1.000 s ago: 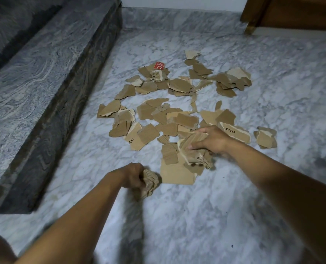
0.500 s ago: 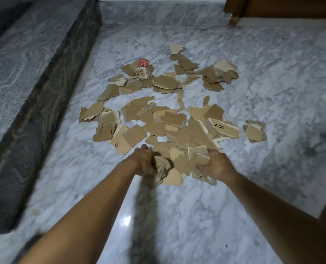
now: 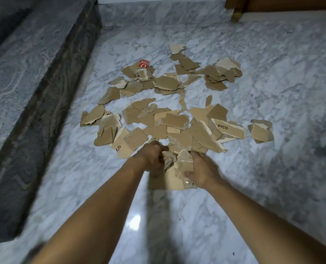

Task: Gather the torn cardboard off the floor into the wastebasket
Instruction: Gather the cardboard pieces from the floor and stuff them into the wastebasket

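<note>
Forearms reach in from the bottom edge and meet low in the middle of the view, above a grey-white marble floor. The left hand is clenched round a crumpled wad of brown cardboard. The right hand, just beside it, grasps a bunch of torn pieces, fingers curled over them. The wad and the bunch touch between the hands. Under both hands a flat sheet lies on the floor, partly hidden by them.

Beyond the hands the rest of the scraps lie spread over the floor in a loose, overlapping heap. One long piece, right of the heap's middle, bears the word PICO. A small clump sits apart at the far right. Another cluster lies farther back on the right, and a red-printed scrap rests at the back left of the spread.

A dark stone ledge runs along the left side, raised above the floor. A wooden leg stands at the top right corner. The picture is slightly blurred around the hands.
</note>
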A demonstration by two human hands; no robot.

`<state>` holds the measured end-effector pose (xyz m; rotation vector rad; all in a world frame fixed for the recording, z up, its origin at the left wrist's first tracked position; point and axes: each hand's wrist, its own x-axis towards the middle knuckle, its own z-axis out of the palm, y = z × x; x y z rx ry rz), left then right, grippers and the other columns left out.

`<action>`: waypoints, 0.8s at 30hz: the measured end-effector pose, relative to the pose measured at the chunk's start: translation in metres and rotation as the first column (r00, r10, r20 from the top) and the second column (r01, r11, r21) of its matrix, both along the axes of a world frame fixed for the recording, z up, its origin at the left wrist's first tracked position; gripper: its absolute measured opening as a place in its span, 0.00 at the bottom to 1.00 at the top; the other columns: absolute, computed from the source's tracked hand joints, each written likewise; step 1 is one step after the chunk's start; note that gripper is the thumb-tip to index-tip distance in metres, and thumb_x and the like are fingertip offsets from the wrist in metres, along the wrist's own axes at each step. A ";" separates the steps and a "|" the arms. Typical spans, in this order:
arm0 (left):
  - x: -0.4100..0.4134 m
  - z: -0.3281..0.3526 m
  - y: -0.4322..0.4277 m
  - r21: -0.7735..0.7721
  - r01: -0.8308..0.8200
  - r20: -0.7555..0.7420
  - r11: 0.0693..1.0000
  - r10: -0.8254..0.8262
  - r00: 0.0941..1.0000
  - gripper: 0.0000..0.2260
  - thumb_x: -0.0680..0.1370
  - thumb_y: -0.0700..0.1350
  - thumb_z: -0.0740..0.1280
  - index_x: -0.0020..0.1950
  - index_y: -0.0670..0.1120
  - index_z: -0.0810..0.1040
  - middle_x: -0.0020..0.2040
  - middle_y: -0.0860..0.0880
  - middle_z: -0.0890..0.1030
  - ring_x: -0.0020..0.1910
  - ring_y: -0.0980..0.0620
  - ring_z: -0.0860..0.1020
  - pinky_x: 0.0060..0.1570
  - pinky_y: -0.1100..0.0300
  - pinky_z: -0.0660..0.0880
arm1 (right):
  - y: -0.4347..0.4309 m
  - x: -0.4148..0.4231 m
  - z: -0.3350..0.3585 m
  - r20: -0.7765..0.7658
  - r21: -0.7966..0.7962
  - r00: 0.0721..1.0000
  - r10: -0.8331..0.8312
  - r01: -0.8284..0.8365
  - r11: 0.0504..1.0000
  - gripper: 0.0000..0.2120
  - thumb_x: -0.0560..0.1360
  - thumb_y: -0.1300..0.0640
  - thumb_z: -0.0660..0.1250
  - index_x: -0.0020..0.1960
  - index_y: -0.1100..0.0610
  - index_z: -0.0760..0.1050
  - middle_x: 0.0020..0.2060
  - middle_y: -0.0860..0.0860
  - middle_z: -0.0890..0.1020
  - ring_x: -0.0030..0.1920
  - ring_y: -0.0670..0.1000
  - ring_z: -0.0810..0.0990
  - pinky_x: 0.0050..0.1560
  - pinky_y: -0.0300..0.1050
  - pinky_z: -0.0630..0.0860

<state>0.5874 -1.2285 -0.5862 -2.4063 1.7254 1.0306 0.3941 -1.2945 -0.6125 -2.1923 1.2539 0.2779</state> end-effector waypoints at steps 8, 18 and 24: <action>-0.006 -0.008 0.021 -0.226 -0.217 -0.051 0.950 0.211 0.976 0.15 0.73 0.44 0.65 0.59 0.45 0.76 0.50 0.48 0.76 0.50 0.47 0.76 0.49 0.62 0.72 | -0.020 -0.028 -0.003 0.038 0.287 0.992 -0.123 0.107 0.952 0.30 0.67 0.55 0.79 0.66 0.53 0.72 0.55 0.49 0.82 0.58 0.51 0.80 0.46 0.37 0.73; 0.044 0.016 0.071 -0.184 -0.418 -0.206 0.890 0.381 0.901 0.16 0.74 0.41 0.71 0.54 0.47 0.66 0.39 0.52 0.76 0.40 0.49 0.74 0.32 0.69 0.68 | -0.004 0.011 -0.007 -0.095 0.115 0.994 -0.062 0.073 0.991 0.34 0.64 0.39 0.75 0.67 0.47 0.72 0.63 0.54 0.74 0.67 0.58 0.71 0.65 0.52 0.72; 0.059 0.015 0.093 -0.086 -0.436 -0.211 0.896 0.412 0.886 0.21 0.71 0.45 0.76 0.61 0.47 0.73 0.51 0.48 0.80 0.49 0.47 0.77 0.45 0.62 0.69 | 0.007 0.012 0.003 0.005 0.148 0.984 -0.179 0.177 0.973 0.33 0.69 0.57 0.79 0.65 0.56 0.62 0.63 0.57 0.75 0.58 0.60 0.79 0.53 0.49 0.77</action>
